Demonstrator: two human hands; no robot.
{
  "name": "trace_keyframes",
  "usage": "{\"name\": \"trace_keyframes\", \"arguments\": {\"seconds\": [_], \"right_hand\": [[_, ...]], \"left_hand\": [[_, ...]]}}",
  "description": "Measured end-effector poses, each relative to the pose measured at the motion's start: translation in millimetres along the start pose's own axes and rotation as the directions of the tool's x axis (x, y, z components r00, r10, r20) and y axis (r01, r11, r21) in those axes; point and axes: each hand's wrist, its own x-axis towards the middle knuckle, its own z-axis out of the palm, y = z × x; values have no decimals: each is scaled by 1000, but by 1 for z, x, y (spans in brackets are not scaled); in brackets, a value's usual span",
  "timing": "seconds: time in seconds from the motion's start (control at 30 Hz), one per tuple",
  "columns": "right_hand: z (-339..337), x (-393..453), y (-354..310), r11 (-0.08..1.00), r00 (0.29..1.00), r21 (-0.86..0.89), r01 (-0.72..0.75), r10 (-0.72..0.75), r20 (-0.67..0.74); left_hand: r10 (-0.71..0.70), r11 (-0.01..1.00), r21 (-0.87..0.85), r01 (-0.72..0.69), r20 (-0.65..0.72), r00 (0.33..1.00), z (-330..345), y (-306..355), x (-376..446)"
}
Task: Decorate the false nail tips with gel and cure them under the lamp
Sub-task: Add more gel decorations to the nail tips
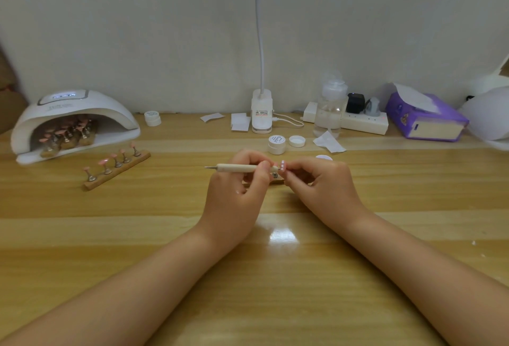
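You've got a big wooden table [275, 277] with glossy pale-and-honey grain stripes, pushed up against a plain grey-white wall [137, 29]. Biggest thing on it is the domed white curing lamp [74, 117] at far left, display lit on top, and inside its mouth sit wooden holders with pink nail tips [68, 132] on little metal stands. Just in front of the lamp lies another wooden strip [117, 171] carrying five pink tips, angled across the table.

Over on the right there's a purple tissue box [425, 117] with a sheet poking out, a white power strip [363, 122] with plugs in it, and a clear pump bottle [330, 106] with clear liquid in the bottom. A white clip-on desk lamp [261, 111] stands in the middle at the back, its neck running up out of view.

Smaller stuff: a round white gel pot [276, 144] near your hands, its loose lid [297, 141] just beside it, and another closed pot [153, 118] by the curing lamp.

Your left hand [238, 180] is closed around a pale wooden dotting tool [239, 167], held level, metal point facing left. Your right hand [322, 180] pinches a nail tip [283, 165] with pale dots on it, right at the tool's other end. Under your hands a wooden holder [276, 180] is mostly hidden.
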Motion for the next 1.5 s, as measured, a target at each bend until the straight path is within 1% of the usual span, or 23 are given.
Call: {"name": "trace_keyframes", "arguments": {"seconds": [0.7,0.97,1.17,1.37,1.5], "right_hand": [[0,0,0,1000,1000,1,1,-1,-1],[-1,0,0,999,999,25,27,-26,-40],[-3,0,-1,990,990,91,107,-98,-99],[-3,1,-2,990,987,39,135,-131,-97],[-4,2,-2,992,990,-44,116,-119,-74]], "left_hand": [[8,1000,-8,-8,5,1000,0,-1,0],[14,994,-110,-25,-100,995,-2,-5,3],[-2,988,-152,-20,-144,990,-3,-9,4],[-4,986,-166,-20,-146,989,-4,-9,5],[-4,987,-159,-19,-139,990,-3,-10,5]]}}
